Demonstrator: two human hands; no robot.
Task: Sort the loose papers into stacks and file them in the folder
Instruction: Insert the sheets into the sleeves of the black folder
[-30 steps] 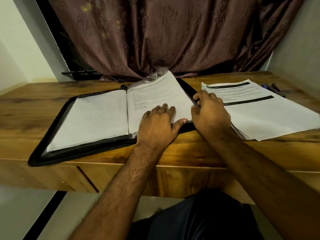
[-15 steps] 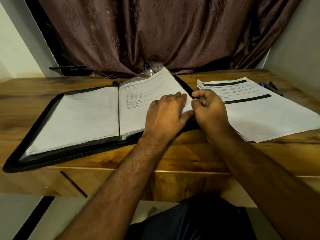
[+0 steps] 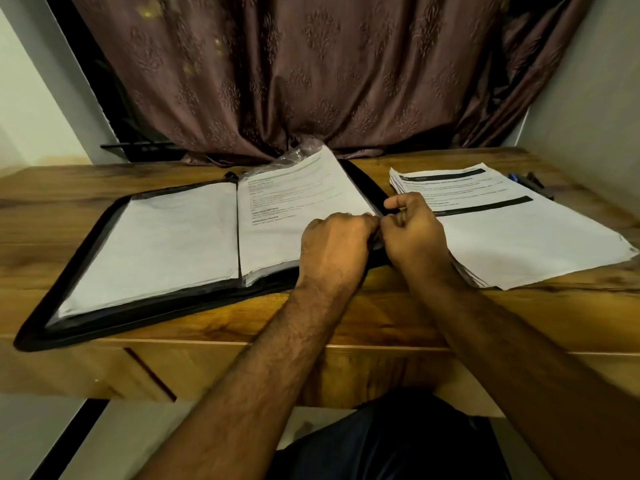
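Note:
A black zip folder (image 3: 86, 244) lies open on the wooden desk, a blank white sheet (image 3: 156, 244) on its left half. On its right half sits a printed page (image 3: 294, 199) in a plastic sleeve. My left hand (image 3: 336, 244) has its fingers curled over the right edge of that page. My right hand (image 3: 412, 230) meets it there, fingers curled and pinching at the same edge, thumb raised. A stack of loose printed papers (image 3: 519, 237) lies to the right of the folder.
The wooden desk (image 3: 346, 323) has a front edge close to my body. Pens (image 3: 530, 183) lie at the far right behind the loose stack. A brown curtain (image 3: 311, 81) hangs behind the desk, with walls on both sides.
My left hand slid right across the page and curled its fingers at the page's right edge. My right hand closed in against it and pinched the same edge.

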